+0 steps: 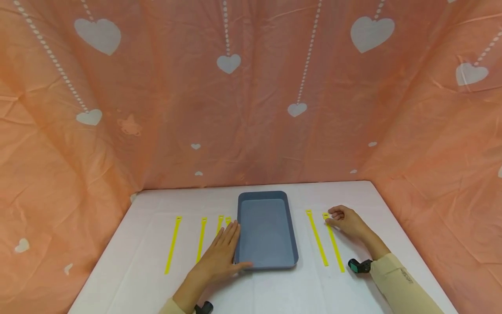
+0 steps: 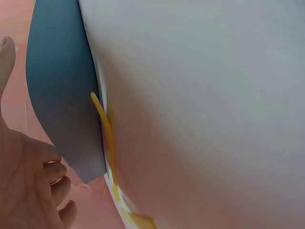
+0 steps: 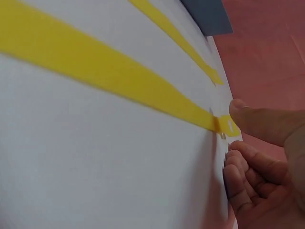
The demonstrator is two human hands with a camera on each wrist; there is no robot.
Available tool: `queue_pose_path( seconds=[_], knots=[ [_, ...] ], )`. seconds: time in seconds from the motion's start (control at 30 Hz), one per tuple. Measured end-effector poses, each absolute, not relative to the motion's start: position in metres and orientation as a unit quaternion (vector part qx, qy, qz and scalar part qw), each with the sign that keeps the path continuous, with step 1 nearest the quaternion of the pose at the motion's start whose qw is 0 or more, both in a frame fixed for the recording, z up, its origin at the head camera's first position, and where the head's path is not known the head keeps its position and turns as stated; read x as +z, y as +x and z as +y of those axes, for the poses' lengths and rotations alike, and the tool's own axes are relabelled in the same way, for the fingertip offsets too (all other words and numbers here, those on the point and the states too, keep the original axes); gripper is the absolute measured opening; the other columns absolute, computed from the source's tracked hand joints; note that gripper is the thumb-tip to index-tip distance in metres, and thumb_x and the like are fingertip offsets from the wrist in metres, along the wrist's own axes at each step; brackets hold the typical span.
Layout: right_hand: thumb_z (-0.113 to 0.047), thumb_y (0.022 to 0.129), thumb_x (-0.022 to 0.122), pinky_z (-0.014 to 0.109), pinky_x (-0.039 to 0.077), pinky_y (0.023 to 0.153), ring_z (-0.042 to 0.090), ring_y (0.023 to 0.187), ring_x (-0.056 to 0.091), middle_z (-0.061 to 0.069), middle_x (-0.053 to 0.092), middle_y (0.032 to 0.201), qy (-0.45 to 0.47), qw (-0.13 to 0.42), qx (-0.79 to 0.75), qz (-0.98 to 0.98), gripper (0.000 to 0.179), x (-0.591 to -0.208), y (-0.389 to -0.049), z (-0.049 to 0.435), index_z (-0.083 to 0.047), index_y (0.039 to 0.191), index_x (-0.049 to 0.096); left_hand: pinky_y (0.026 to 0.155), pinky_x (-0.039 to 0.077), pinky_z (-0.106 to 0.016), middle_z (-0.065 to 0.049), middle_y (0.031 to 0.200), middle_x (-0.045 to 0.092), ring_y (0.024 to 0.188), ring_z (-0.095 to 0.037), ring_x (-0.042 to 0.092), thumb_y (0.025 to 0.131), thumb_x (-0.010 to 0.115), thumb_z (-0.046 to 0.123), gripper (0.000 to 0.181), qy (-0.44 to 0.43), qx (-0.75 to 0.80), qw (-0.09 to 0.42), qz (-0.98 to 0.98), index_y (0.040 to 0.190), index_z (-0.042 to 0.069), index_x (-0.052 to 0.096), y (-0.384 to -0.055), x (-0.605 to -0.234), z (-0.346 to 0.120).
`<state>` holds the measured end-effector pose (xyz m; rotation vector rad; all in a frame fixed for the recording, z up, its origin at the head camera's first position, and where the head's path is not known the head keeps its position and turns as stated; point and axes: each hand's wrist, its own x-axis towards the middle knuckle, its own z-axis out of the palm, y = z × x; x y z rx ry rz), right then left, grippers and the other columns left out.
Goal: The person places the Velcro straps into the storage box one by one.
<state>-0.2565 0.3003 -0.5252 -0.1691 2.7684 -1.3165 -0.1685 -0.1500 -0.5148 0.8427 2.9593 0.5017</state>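
Note:
A blue-grey rectangular tray (image 1: pixel 264 231) lies at the middle of the white table. My left hand (image 1: pixel 221 257) rests along the tray's left edge, fingers extended, thumb over the near left corner. Beside the tray on the right lie two yellow cable straps with slotted heads. My right hand (image 1: pixel 349 222) is at the head of the outer strap (image 1: pixel 335 246), thumb and fingers on either side of it. In the right wrist view a gap shows between the thumb (image 3: pixel 257 125) and fingers, near the slotted head (image 3: pixel 229 126). The inner strap (image 1: pixel 317 240) is untouched.
Left of the tray lie several more yellow straps, including an outermost one (image 1: pixel 173 246) and another (image 1: pixel 201 237); my left hand partly covers those nearest the tray. An orange curtain (image 1: pixel 259 131) with pale hearts surrounds the table's back and sides.

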Motion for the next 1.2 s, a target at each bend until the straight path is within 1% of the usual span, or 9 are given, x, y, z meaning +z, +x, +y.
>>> queue_pose_path(
  seconds=[0.17, 0.43, 0.53, 0.63, 0.9, 1.0, 1.2],
  knots=[
    [-0.014, 0.096, 0.083, 0.023, 0.048, 0.068, 0.020, 0.089, 0.055, 0.008, 0.063, 0.098, -0.037, 0.047, -0.424, 0.904, 0.039, -0.5243, -0.2578, 0.2987, 0.010, 0.120, 0.064, 0.132, 0.017, -0.058, -0.026, 0.176, 0.016, 0.164, -0.040, 0.016, 0.094, 0.064, 0.075, 0.120, 0.262, 0.155, 0.029, 0.952, 0.167, -0.009, 0.020, -0.1717, -0.5172, -0.1456],
    [-0.012, 0.096, 0.082, 0.023, 0.046, 0.068, 0.021, 0.086, 0.053, 0.008, 0.061, 0.094, -0.032, 0.041, -0.426, 0.903, 0.034, -0.5270, -0.2609, 0.2980, 0.009, 0.116, 0.065, 0.133, 0.015, -0.056, -0.024, 0.177, 0.013, 0.165, -0.037, 0.013, 0.093, 0.065, 0.076, 0.122, 0.248, 0.153, 0.047, 0.956, 0.168, -0.008, 0.016, -0.1716, -0.5184, -0.1438],
    [-0.012, 0.095, 0.083, 0.024, 0.045, 0.070, 0.020, 0.086, 0.053, 0.008, 0.060, 0.093, -0.028, 0.040, -0.423, 0.905, 0.033, -0.5282, -0.2616, 0.2976, 0.009, 0.114, 0.065, 0.133, 0.017, -0.055, -0.024, 0.178, 0.012, 0.165, -0.037, 0.013, 0.093, 0.065, 0.077, 0.123, 0.246, 0.152, 0.048, 0.956, 0.168, -0.008, 0.016, -0.1710, -0.5177, -0.1436],
    [-0.013, 0.095, 0.083, 0.025, 0.044, 0.070, 0.019, 0.085, 0.052, 0.007, 0.059, 0.092, -0.021, 0.041, -0.422, 0.906, 0.033, -0.5283, -0.2613, 0.2961, 0.008, 0.112, 0.065, 0.133, 0.018, -0.055, -0.024, 0.178, 0.013, 0.165, -0.038, 0.013, 0.092, 0.065, 0.078, 0.124, 0.247, 0.151, 0.045, 0.956, 0.168, -0.007, 0.016, -0.1709, -0.5173, -0.1431],
    [-0.010, 0.095, 0.083, 0.025, 0.042, 0.067, 0.019, 0.081, 0.050, 0.006, 0.056, 0.087, -0.026, 0.037, -0.424, 0.905, 0.025, -0.5275, -0.2606, 0.2921, 0.006, 0.102, 0.065, 0.133, 0.019, -0.053, -0.024, 0.178, 0.010, 0.166, -0.038, 0.010, 0.090, 0.067, 0.078, 0.126, 0.242, 0.156, 0.054, 0.956, 0.169, -0.006, 0.015, -0.1711, -0.5151, -0.1411],
    [-0.009, 0.094, 0.083, 0.025, 0.041, 0.066, 0.019, 0.080, 0.050, 0.004, 0.055, 0.085, -0.029, 0.032, -0.423, 0.905, 0.023, -0.5278, -0.2606, 0.2916, 0.005, 0.100, 0.065, 0.132, 0.020, -0.054, -0.024, 0.178, 0.009, 0.166, -0.039, 0.009, 0.089, 0.066, 0.081, 0.128, 0.246, 0.162, 0.053, 0.954, 0.169, -0.006, 0.015, -0.1724, -0.5173, -0.1414],
    [-0.010, 0.095, 0.082, 0.025, 0.041, 0.066, 0.018, 0.078, 0.050, 0.004, 0.055, 0.084, -0.028, 0.030, -0.422, 0.906, 0.022, -0.5271, -0.2602, 0.2916, 0.005, 0.099, 0.067, 0.133, 0.018, -0.054, -0.024, 0.178, 0.009, 0.166, -0.039, 0.009, 0.088, 0.058, 0.089, 0.132, 0.254, 0.177, 0.041, 0.950, 0.169, -0.006, 0.015, -0.1735, -0.5231, -0.1424]
  ],
)
